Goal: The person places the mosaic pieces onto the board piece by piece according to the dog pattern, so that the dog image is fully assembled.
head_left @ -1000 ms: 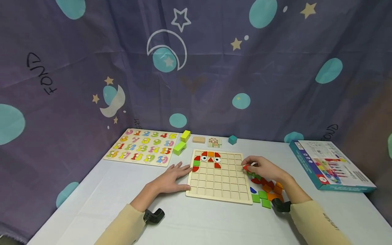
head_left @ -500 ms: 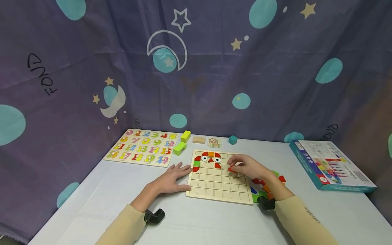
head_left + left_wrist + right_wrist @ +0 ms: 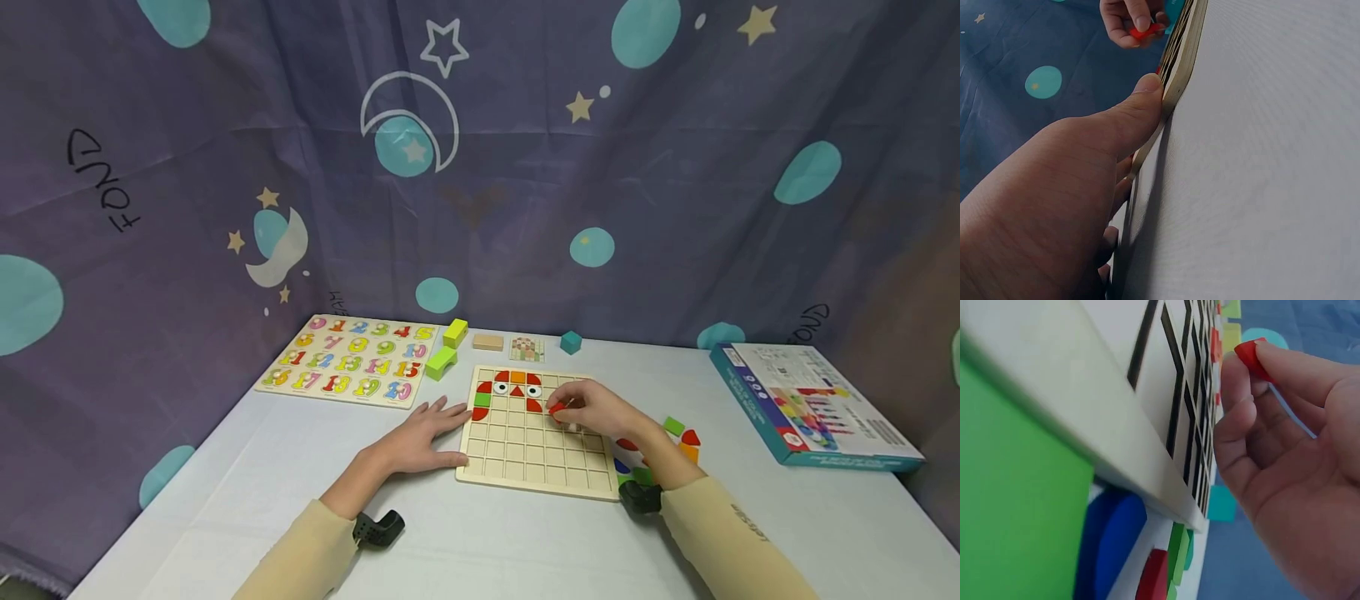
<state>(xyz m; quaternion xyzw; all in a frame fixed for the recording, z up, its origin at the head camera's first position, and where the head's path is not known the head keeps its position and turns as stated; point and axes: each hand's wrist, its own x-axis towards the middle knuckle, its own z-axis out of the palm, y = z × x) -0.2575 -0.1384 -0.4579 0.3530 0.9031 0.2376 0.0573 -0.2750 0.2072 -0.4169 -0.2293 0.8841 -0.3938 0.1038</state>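
A wooden grid board [image 3: 517,457] lies on the table, with red, green, orange and eye-patterned tiles [image 3: 517,391] set in its upper left cells. My left hand [image 3: 420,438] rests at its left edge, fingers spread, and in the left wrist view the thumb [image 3: 1141,103] touches the board's side. Over the upper right part of the board, my right hand [image 3: 600,407] pinches a small red tile [image 3: 1252,357] between thumb and fingers. The tile's exact shape is partly covered by the fingertips.
Loose tiles [image 3: 673,426] in several colours lie right of the board, partly behind the right forearm. A number puzzle [image 3: 347,360] stands back left. Green blocks [image 3: 441,363], a pattern card [image 3: 527,349] and a teal cube [image 3: 571,342] line the back; a box [image 3: 813,408] lies right.
My right hand has moved left from the loose tiles beside the board to above its grid, carrying the red tile. The left hand has stayed at the board's edge.
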